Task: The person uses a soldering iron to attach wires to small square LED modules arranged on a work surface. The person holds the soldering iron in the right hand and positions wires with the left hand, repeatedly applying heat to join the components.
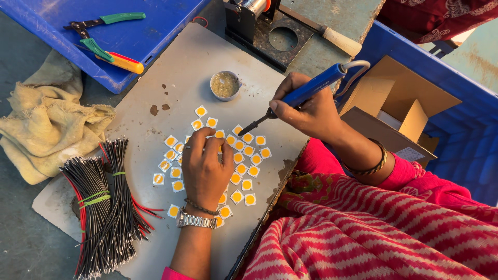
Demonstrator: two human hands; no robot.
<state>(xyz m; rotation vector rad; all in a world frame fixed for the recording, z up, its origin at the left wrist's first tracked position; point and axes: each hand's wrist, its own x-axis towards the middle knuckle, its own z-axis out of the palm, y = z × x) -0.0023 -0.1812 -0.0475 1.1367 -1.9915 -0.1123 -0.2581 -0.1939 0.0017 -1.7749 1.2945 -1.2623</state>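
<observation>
A blue-handled soldering iron (306, 93) is gripped pen-style in the right hand (311, 111), its dark tip lowered to the upper right edge of a cluster of small white squares with orange centres (244, 155), while the left hand (205, 168) is laid flat, fingers pressed down, on the cluster's middle. Above the cluster a small flux dish (225, 84) is seen; to its left, bundled wires (106, 207); underneath, a grey board (176, 78). A fingertip could be burned, since the tip is held close beside the fingers.

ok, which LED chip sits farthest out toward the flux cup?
The square chip at the cluster's top edge, lying alone just below-left of the small round cup; the others crowd nearer the left hand.
</observation>
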